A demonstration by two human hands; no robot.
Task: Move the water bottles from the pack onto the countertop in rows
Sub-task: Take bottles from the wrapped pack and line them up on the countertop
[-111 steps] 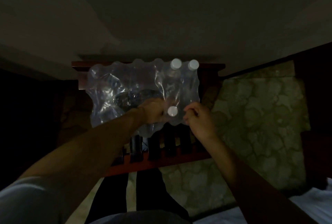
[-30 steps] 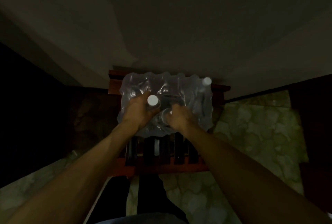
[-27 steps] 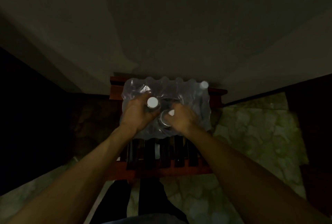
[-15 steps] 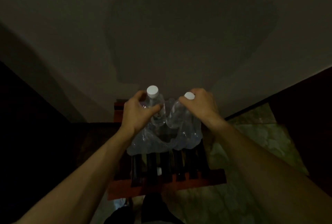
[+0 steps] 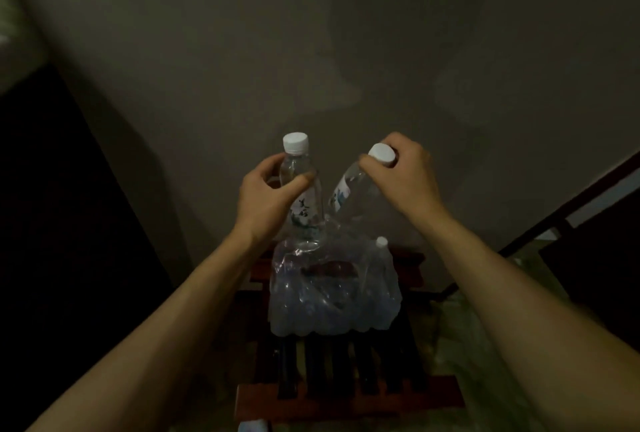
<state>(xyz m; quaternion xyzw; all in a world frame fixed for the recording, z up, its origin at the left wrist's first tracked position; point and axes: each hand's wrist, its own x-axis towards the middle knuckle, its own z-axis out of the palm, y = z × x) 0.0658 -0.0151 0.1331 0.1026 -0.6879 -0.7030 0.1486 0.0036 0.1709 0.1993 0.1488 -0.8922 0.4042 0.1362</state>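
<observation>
Two clear water bottles lifted above the shrink-wrap pack (image 5: 334, 289), one per hand. Left bottle (image 5: 301, 189) upright, white cap on top, printed label facing the camera, its base just at the torn top of the wrap. Right bottle (image 5: 356, 189) tilted, capped end up and to the right, base leaning in toward the left bottle. Left hand (image 5: 268, 196) wrapped round the left bottle's shoulder, thumb across the front, grip closed on it. Right hand (image 5: 403, 177) curled over the right bottle's neck and cap (image 5: 382, 153), grip closed there too. Pack crumpled and mostly slack, sitting on a dark red slatted wooden surface (image 5: 346, 397); one more white-capped bottle (image 5: 382, 248) standing inside at its far right corner; any other contents lost in the dim, wrinkled plastic. Plain wall (image 5: 311, 50) behind; pale mottled stone floor (image 5: 460, 324) to the right.
</observation>
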